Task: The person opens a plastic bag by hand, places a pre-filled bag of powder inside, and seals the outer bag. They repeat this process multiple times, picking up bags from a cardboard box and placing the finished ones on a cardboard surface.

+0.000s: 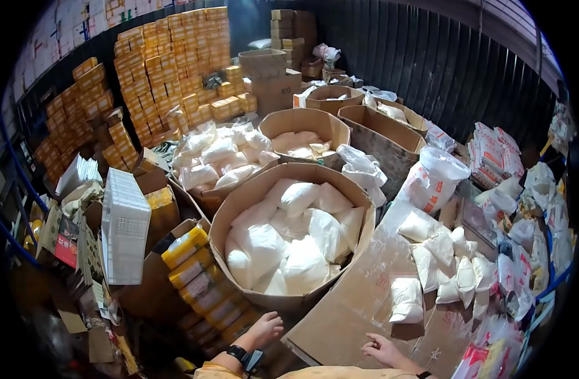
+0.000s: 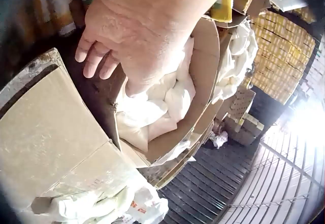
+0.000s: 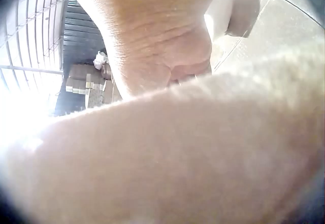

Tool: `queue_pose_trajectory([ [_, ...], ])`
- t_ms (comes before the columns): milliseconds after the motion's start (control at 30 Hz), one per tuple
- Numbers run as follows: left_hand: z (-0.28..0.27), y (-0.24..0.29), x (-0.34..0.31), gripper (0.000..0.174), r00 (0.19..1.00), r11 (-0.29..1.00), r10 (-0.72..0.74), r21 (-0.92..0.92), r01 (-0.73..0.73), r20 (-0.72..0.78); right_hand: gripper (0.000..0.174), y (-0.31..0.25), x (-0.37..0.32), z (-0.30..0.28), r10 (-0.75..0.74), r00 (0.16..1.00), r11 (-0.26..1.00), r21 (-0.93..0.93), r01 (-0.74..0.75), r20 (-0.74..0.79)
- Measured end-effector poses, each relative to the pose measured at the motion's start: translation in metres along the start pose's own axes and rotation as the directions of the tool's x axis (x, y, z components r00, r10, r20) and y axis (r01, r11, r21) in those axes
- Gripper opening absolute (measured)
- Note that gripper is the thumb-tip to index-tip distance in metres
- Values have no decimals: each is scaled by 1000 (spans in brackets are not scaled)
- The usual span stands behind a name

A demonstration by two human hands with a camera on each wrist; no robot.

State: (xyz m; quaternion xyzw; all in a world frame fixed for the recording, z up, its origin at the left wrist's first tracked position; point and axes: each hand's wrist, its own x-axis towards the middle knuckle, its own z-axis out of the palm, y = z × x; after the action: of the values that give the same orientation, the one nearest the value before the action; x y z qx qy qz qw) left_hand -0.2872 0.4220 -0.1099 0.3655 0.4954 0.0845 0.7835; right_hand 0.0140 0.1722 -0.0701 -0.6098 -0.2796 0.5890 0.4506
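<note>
The left hand [image 1: 264,330] hangs in the air just below the near rim of a large round cardboard bin [image 1: 217,227] full of white bags [image 1: 258,246]. In the left wrist view that hand [image 2: 137,36] shows loosely bent fingers and holds nothing. Over the near part of a cardboard sheet [image 1: 340,316] is the right hand [image 1: 383,350], its fingers partly extended and nothing in them; touching or apart cannot be told. Beyond it a white bag [image 1: 406,300] lies near several similar bags [image 1: 454,256]. A sleeve or arm covers much of the right wrist view, hiding the right fingers.
Yellow packages [image 1: 204,290] are stacked left of the bin. A white plastic crate [image 1: 125,227] stands at the left. Behind are another bin [image 1: 305,120] of bags, a pile of white bags [image 1: 217,151] and stacked yellow boxes [image 1: 169,63]. Plastic bags [image 1: 523,252] line the right side.
</note>
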Motion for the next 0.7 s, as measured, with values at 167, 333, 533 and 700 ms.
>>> queue_pose_trajectory([
  [167, 32, 10, 7, 55, 995, 995, 93, 34, -93, 22, 50, 6, -8, -3, -72, 997, 991, -113, 67, -41],
  [333, 73, -3, 44, 48, 984, 988, 102, 104, -118, 144, 46, 34, -41, -22, -114, 986, 975, -203, 87, -123],
  [533, 190, -9, 59, 47, 955, 928, -31, 363, -82, 296, 44, 84, -114, -44, -36, 938, 993, -121, -6, -345],
  [700, 290, -33, 109, 57, 903, 901, -267, 420, 110, 337, 43, 130, -183, -58, 90, 856, 995, 84, -54, -509],
])
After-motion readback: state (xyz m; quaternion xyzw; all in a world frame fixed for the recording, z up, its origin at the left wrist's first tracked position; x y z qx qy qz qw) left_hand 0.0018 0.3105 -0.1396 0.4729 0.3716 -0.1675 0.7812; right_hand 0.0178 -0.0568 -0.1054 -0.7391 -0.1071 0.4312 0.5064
